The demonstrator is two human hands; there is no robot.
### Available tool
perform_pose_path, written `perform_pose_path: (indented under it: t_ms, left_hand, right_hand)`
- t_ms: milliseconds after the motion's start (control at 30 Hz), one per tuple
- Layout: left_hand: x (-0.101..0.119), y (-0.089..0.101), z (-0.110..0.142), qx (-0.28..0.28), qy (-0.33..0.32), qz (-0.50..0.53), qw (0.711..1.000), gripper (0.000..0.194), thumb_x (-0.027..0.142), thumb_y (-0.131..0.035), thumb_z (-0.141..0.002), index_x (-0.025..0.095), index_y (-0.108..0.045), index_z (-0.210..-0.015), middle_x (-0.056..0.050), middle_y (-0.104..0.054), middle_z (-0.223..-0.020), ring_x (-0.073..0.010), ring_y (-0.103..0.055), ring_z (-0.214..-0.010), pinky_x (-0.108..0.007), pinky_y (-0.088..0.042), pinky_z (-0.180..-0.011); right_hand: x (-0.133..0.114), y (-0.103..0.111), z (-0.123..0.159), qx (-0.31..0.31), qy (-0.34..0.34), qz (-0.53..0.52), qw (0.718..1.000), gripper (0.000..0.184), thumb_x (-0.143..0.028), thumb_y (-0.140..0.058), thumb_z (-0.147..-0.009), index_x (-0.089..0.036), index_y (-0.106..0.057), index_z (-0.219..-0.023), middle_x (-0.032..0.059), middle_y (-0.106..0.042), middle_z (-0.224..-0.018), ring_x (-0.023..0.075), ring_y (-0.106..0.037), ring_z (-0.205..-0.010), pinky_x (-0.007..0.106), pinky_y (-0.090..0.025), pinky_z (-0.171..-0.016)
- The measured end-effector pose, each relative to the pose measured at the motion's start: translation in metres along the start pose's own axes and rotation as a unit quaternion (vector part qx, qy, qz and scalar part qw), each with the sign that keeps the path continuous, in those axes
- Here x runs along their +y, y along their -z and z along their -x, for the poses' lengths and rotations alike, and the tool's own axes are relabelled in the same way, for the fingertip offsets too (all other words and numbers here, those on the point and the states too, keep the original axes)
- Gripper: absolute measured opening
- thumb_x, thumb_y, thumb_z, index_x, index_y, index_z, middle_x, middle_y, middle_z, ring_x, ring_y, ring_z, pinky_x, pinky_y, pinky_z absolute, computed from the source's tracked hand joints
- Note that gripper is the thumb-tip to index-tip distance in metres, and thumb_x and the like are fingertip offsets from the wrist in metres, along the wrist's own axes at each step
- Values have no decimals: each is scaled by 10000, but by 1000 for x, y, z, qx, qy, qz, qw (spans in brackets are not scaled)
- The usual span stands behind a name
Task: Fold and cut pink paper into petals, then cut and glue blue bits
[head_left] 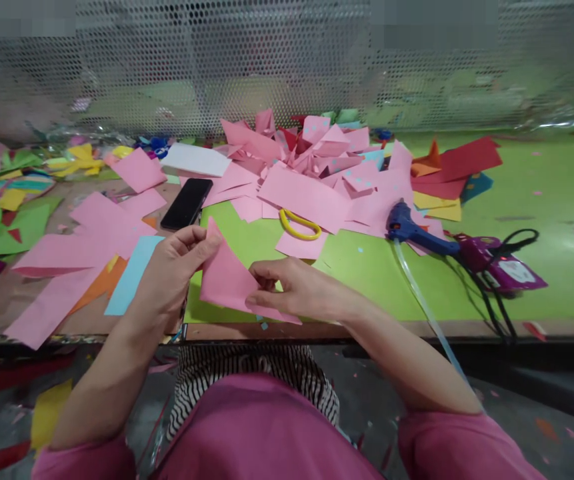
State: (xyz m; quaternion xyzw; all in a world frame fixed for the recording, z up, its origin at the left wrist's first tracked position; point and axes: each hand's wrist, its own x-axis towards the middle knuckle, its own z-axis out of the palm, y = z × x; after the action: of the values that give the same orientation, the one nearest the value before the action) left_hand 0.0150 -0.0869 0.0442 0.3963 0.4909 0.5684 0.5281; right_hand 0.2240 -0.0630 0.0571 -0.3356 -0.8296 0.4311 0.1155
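Note:
Between my hands, just above the table's near edge, is a piece of pink paper [227,277]. My left hand [179,260] pinches its upper left corner between thumb and fingers. With curled fingers, my right hand [287,287] grips the paper's right side near the lower edge. Beyond the paper, the yellow handle of a pair of scissors [301,225] shows, the rest hidden under pink sheets. A black phone [187,203] lies past my left hand, and a light blue paper strip [134,275] lies beside my left wrist.
A heap of pink paper pieces [311,180] stands against the perforated metal panel [277,67]. To the right lie a blue glue gun [411,230] with a clear glue stick and a purple device [501,263] with black cord. Coloured scraps [27,223] cover the left side.

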Motion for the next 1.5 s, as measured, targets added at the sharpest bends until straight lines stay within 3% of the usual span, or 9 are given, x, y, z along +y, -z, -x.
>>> perform_pose_path:
  t_ms: [200, 367, 500, 567, 967, 1167, 1333, 1400, 1500]
  left_hand:
    - [-3, -4, -5, 38, -73, 0, 997, 292, 383, -861, -739, 173, -665, -682, 41, -566, -668, -56, -456, -585, -150, -406, -552]
    - [-14, -4, -8, 67, -162, -59, 983, 206, 386, -762, -857, 209, -682, -791, 32, -602, -738, -88, -498, -655, -186, -416, -592]
    - [-16, -5, -5, 130, -289, -221, 922, 141, 371, -685, -924, 235, -672, -886, 23, -636, -808, -118, -559, -720, -236, -447, -666]
    - [-16, -5, -3, 159, -321, -275, 892, 120, 360, -652, -948, 246, -664, -911, 23, -631, -796, -124, -557, -696, -260, -442, -666]
    - [-9, -1, -6, 188, -316, -303, 879, 72, 298, -620, -980, 233, -607, -950, 49, -610, -860, -70, -612, -742, -216, -470, -695]
    - [-8, 0, -10, 199, -364, -297, 860, 115, 266, -612, -993, 166, -582, -944, 26, -556, -889, -63, -574, -801, -167, -478, -727]
    - [-5, 3, -14, 237, -366, -302, 847, 83, 207, -609, -976, 138, -584, -937, 18, -536, -897, -81, -573, -850, -195, -490, -766]
    - [-6, 6, -15, 242, -344, -284, 861, 109, 234, -624, -967, 143, -595, -916, 33, -528, -851, -75, -567, -799, -200, -489, -749]
    - [-6, 14, -13, 175, -205, -175, 947, 310, 460, -590, -975, 174, -632, -863, 36, -531, -733, -97, -584, -708, -229, -513, -684]
  right_hand:
    - [-3, -2, 0, 11, -8, 18, 1000, 274, -277, -657, -893, -200, -475, -703, -59, -522, -656, 97, -426, -617, 255, -275, -598]
    - [0, -6, -2, 33, -13, -4, 999, 270, -286, -672, -884, -201, -480, -713, -59, -526, -665, 95, -446, -617, 251, -298, -603]
    - [1, -11, -2, 58, -24, -34, 997, 286, -304, -677, -880, -203, -475, -704, -63, -517, -650, 91, -439, -608, 254, -314, -609]
    - [0, -13, -2, 66, -22, -41, 997, 284, -316, -665, -890, -201, -486, -702, -64, -514, -640, 88, -434, -598, 256, -307, -600]
    - [-4, -19, 1, 78, -30, -15, 996, 244, -371, -653, -922, -176, -646, -776, -21, -644, -682, 103, -523, -619, 262, -316, -614]
    - [-1, -20, -1, 88, -29, -22, 995, 236, -362, -646, -934, -173, -662, -794, -22, -650, -686, 99, -531, -615, 259, -325, -616]
    - [3, -17, -2, 106, -30, -42, 993, 355, -487, -599, -954, -169, -667, -811, -14, -639, -688, 101, -512, -612, 265, -326, -610]
    - [4, -15, -1, 115, -23, -50, 992, 403, -532, -579, -957, -169, -666, -803, -18, -612, -673, 100, -489, -607, 265, -324, -604]
    - [6, -11, 1, 123, -18, -74, 989, 419, -552, -600, -941, -171, -660, -779, -28, -574, -654, 97, -456, -604, 262, -324, -590]
